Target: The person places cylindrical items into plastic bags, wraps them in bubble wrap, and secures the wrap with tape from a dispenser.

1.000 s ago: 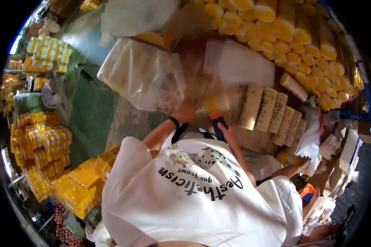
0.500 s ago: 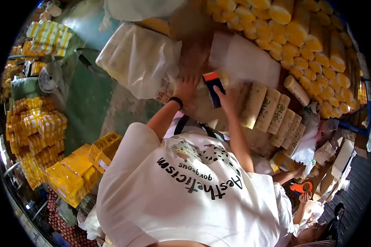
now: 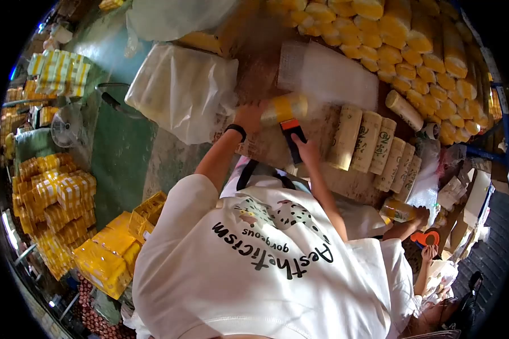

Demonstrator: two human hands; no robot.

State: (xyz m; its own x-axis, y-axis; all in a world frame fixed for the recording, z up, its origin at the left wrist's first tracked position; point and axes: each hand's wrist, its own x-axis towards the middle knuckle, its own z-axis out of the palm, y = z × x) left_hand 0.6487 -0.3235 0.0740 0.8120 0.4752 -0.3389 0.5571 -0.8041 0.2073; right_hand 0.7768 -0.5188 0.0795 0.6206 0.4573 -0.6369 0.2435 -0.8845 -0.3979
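My left hand (image 3: 249, 118), with a black band at the wrist, is at the left end of a pale roll wrapped in yellow tape (image 3: 288, 107). Its fingers are blurred but appear closed on that end. In my right hand (image 3: 307, 150) is a flat black tool with an orange end (image 3: 292, 135), which reaches up to the near side of the roll; its exact kind I cannot make out. Under both lies a brown work table (image 3: 322, 133). Several printed pale rolls (image 3: 361, 138) stand side by side to the right of my right hand.
A plastic-covered stack (image 3: 178, 93) lies to the left, and bubble-wrap sheets (image 3: 336, 76) lie beyond. Yellow-ended rolls (image 3: 398, 56) are piled at the back right. At lower right a co-worker's hand holds an orange tape dispenser (image 3: 427, 238). Yellow-taped boxes (image 3: 110, 248) are at lower left.
The yellow-taped roll now shows plainly between my left hand and the tool. My right hand has moved slightly down and left, tool still held. The view has shifted a little.
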